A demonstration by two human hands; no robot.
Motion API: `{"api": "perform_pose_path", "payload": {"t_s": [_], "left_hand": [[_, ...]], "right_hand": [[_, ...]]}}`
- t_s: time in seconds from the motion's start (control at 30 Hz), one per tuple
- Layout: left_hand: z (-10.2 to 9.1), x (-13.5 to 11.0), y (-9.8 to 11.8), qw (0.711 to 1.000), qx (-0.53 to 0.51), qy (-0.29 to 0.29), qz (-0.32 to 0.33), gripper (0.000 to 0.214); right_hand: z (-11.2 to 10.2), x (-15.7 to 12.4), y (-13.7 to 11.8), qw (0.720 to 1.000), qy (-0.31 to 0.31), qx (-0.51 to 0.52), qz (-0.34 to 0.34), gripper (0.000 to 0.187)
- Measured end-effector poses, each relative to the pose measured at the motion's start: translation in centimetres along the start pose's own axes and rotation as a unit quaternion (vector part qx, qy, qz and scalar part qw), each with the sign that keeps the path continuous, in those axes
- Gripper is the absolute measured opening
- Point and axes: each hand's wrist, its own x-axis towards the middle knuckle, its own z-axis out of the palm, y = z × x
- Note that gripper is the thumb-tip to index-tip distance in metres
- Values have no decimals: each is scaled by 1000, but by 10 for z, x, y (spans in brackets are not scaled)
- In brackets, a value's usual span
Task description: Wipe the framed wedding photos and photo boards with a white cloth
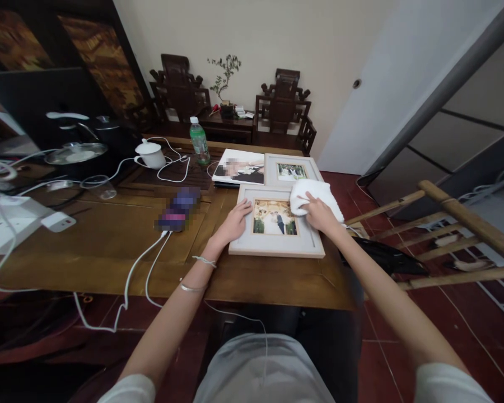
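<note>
1. Left hand (pixel 234 223): fairly flat, fingers only lightly bent, laid on the left border of the near picture frame (pixel 277 224). No closed grip visible; thumb placement can't be told.
2. Right hand (pixel 320 215): partly curled, index finger extended into a bunched white cloth (pixel 319 193). Has hold of the cloth; the other fingertips are hidden.
3. Near picture frame: flat, face up, near the right end of the wooden table (pixel 269 280). Inset photo uncovered apart from perhaps its right edge.
4. Cloth covers the frame's far right corner, spills past the right edge and overlaps the far picture frame (pixel 292 170) just behind.
5. Step in hand, judged from pose: wiping the frame. Left hand's spot seems good; steady, light pressure there should stop sliding.
6. For a good wipe: fold the cloth into a flatter pad, keep it under the fingers, follow the border in straight strokes, work into the corners, go gently over the middle.
7. Watch the overhang: loose cloth could drag the far frame or the photo print (pixel 240 168) to its left. Lifting the left hand briefly, or swapping sides, would expose the border under it.
8. Phone (pixel 177 210), bottle (pixel 199 143) and lidded white cup (pixel 150 154) sit further left, clear of the cloth.
</note>
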Motion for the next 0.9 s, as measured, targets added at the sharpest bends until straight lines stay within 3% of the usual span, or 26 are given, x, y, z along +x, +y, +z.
{"api": "perform_pose_path", "payload": {"t_s": [0.1,0.2,0.5,0.6,0.77,0.9], "left_hand": [[0,0,0,1000,-1,4,0,55],[1,0,2,1000,-6,13,-3,57],[8,1,5,999,5,36,-23,59],[8,0,6,999,3,37,-28,58],[5,0,10,999,4,24,-23,55],[4,0,12,1000,3,18,-19,56]], "right_hand": [[4,15,3,1000,3,-6,10,56],[5,7,1,1000,-3,-6,-7,56],[-25,-97,-36,996,-79,22,-27,56],[-41,-114,-49,993,-105,53,-18,56],[-44,-96,-62,990,-132,54,4,56],[-23,-58,-55,996,-73,46,25,57]]}}
